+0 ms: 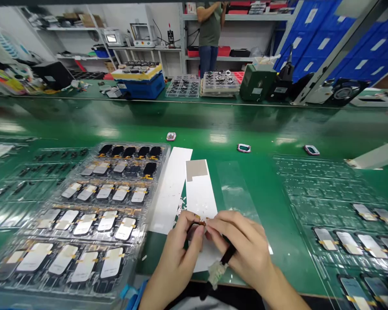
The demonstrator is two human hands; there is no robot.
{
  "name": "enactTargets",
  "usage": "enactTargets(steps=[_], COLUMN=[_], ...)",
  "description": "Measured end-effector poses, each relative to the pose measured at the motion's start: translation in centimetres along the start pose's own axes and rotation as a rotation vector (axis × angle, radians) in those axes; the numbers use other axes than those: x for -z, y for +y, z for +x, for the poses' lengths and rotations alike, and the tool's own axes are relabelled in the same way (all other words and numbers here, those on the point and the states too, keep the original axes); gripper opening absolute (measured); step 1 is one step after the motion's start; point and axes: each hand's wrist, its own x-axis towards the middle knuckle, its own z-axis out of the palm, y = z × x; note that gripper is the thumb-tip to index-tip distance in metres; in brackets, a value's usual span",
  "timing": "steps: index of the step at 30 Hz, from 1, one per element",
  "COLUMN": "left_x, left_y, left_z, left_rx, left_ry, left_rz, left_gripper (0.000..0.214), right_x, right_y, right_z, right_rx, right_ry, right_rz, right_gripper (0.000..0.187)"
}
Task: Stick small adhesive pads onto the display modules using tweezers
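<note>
My left hand (pixel 177 254) is closed in a pinch on a small dark part (pixel 194 227), over the near end of a white strip (pixel 198 189). My right hand (pixel 242 247) is closed round a thin black tool (pixel 228 256) and its fingertips meet the left hand's at the part. A bit of clear film (pixel 217 272) hangs under the right hand. The part is mostly hidden by my fingers.
Clear trays (pixel 93 215) of small screen-like parts with white film lie left; another tray (pixel 342 224) lies right. A second white strip (pixel 173 185) and clear strip (pixel 234 187) lie ahead. Three small frames (pixel 243 148) sit on the green belt. A person (pixel 209 34) stands at far shelves.
</note>
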Motion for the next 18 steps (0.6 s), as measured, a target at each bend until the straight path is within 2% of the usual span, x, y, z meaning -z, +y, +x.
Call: enactTargets(steps=[4,8,14,18], left_x=[0.0,0.0,-0.19,-0.14], left_y=[-0.58,-0.63,-0.13,0.16], left_z=[0.63,0.58,0.5,0.56], left_rx=[-0.007,-0.055,-0.062,-0.094], left_ry=[0.015,0.065,0.143,0.104], left_rz=[-0.009,0.042,0.134,0.204], left_gripper=[0.015,0.012,0.012,0.01], right_x=[-0.26,-0.45,-0.69,-0.51], right_y=[0.5,0.49,0.33,0.3], right_z=[-0.7,-0.95,-0.5,-0.01], right_rx=[0.01,-0.004,-0.008,-0.023], right_ry=[-0.04,-0.064,-0.115,-0.132], right_rz=[-0.113,-0.115,-0.12,-0.109], right_gripper=[0.03,0.032,0.028,0.019])
